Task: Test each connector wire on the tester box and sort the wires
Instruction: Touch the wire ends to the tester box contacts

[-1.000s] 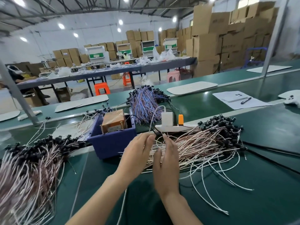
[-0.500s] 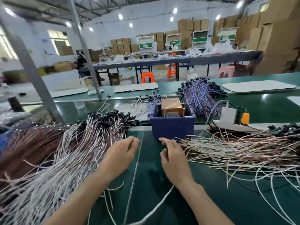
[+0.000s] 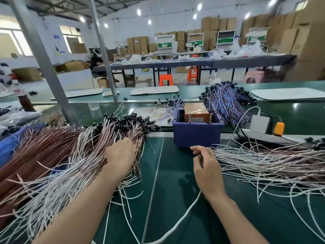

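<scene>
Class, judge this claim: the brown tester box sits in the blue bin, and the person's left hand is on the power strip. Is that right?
Not quite. The left hand is on the pile of pink and white wires left of the bin, not on the power strip, as the head view shows. The brown tester box does sit in the blue bin.

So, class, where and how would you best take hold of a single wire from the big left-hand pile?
Probably pinch its lead just behind the black connectors, from above: the left pile bunches heads at the far end, tails tangle nearer.
</scene>
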A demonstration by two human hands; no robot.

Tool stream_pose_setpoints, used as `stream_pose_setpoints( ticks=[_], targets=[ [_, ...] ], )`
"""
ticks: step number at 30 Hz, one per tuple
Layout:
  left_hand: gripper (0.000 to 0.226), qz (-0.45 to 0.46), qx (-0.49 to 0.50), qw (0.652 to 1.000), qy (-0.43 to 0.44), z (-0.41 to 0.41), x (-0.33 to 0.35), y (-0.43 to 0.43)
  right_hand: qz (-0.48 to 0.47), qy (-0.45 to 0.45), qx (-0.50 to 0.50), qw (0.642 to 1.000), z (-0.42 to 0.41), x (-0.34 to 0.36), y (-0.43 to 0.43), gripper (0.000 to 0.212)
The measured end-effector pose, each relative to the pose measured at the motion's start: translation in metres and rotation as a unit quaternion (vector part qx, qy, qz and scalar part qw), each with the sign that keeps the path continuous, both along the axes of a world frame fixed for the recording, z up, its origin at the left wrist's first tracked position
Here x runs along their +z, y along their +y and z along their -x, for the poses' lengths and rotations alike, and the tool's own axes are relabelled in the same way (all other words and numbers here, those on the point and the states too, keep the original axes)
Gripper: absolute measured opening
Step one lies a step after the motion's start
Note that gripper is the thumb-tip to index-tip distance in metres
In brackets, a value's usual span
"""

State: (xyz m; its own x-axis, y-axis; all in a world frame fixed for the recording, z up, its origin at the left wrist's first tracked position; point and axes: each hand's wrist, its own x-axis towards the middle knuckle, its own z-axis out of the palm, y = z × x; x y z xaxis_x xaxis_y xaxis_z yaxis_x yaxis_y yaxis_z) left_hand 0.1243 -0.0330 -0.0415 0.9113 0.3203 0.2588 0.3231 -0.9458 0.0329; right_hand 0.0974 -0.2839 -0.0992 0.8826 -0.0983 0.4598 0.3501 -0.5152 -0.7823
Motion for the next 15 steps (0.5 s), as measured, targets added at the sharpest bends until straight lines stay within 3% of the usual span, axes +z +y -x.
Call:
stream_pose_setpoints(
  ticks=[3, 8, 12, 15],
  targets=[
    [0.012, 0.019, 0.038, 0.999, 0.021, -0.010, 0.001, 0.000, -0.006, 0.006, 0.000, 1.000, -0.001, -0.001, 0.000, 0.032],
    [0.024, 0.157, 0.032, 0.987, -0.010, -0.015, 0.004, 0.008, -0.019, 0.008, -0.003, 1.000, 0.000, -0.001, 0.000, 0.031],
    [0.015, 0.394, -0.093, 0.908, -0.112, -0.011, 0.010, 0.004, -0.028, 0.010, -0.007, 1.000, 0.000, -0.001, -0.001, 0.030],
    [0.012, 0.478, -0.184, 0.848, -0.135, 0.002, 0.018, -0.022, -0.070, 0.017, -0.005, 0.997, -0.001, -0.001, -0.002, 0.033]
  ],
)
